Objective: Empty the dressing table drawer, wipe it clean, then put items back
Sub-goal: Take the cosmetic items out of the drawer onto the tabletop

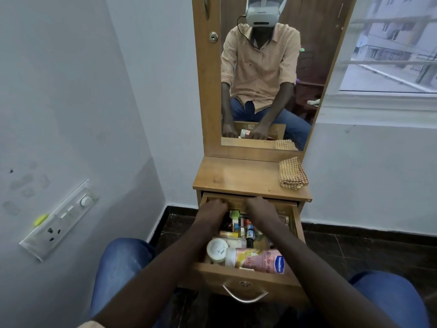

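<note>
- The drawer (248, 278) is pulled well out from under the bench (238, 177) top, pretty much crammed with toiletries.
- A pink lotion bottle (260, 259) is laid on its side along the front wall, white cap pointing left.
- A white round jar (216, 249) is parked just left of that bottle, in the front left corner.
- Behind those, a jumble of small bottles (243, 229) and tubes is packed in the middle; single labels can't really be made out.
- Both hands are reached into the back of the drawer, right under the bench edge.
- The left hand (214, 208) is seen knuckles-up at the back left; its grip is curled downward, but whether anything is held can't be told.
- The right hand (261, 207) is placed at the back centre, same deal: fingers hidden below the knuckles, so the grip can't be told.
- A metal handle (244, 295) is fixed to the drawer front, hanging low.
- A checked cloth (293, 172) is folded on the right rear corner of the bench, well apart from the hands.
- Above the bench a mirror (267, 74) is mounted in the wooden frame, and the seated person is reflected in it.
- A switch panel (59, 221) is set into the left wall.
</note>
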{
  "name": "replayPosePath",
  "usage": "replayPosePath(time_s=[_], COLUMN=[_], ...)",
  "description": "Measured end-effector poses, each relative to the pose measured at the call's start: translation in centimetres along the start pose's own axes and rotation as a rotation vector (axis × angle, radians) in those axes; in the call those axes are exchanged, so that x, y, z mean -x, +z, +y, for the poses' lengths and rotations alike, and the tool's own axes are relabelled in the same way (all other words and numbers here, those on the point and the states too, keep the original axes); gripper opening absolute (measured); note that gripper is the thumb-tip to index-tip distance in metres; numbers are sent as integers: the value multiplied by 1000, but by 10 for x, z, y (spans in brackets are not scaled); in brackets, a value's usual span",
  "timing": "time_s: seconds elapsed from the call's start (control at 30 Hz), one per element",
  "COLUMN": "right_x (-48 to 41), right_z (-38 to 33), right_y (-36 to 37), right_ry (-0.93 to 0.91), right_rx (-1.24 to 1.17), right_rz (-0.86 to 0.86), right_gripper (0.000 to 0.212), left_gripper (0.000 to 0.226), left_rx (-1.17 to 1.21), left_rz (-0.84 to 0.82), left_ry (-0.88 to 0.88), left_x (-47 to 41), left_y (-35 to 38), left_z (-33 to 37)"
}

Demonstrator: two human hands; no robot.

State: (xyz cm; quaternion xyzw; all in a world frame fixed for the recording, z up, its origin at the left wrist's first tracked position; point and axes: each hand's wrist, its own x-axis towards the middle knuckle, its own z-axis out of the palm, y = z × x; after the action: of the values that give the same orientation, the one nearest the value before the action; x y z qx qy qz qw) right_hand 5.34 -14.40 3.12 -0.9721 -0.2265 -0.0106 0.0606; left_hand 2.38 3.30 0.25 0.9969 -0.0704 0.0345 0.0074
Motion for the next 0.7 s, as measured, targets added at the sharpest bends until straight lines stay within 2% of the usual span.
replayPosePath(time_s=[0.13,0.37,0.53,0.7], right_x=[-12,-21,-23,-24], right_z=[2,-1,-7,-9], right_y=[17,21,22,24], right_ry=[-29,-53,-58,-52], right_rx=[34,127,180,173], right_rz=[-62,-92,-95,-87], right_gripper=[16,18,15,20], left_gripper=[19,26,31,31], left_rx=[-79,-133,-66,62], left_rz=[-63,-17,3,127], left_ry=[13,-2,32,59], left_x=[-4,-6,-3,5], left_y=[8,13,14,8], left_z=[-2,3,-3,-5])
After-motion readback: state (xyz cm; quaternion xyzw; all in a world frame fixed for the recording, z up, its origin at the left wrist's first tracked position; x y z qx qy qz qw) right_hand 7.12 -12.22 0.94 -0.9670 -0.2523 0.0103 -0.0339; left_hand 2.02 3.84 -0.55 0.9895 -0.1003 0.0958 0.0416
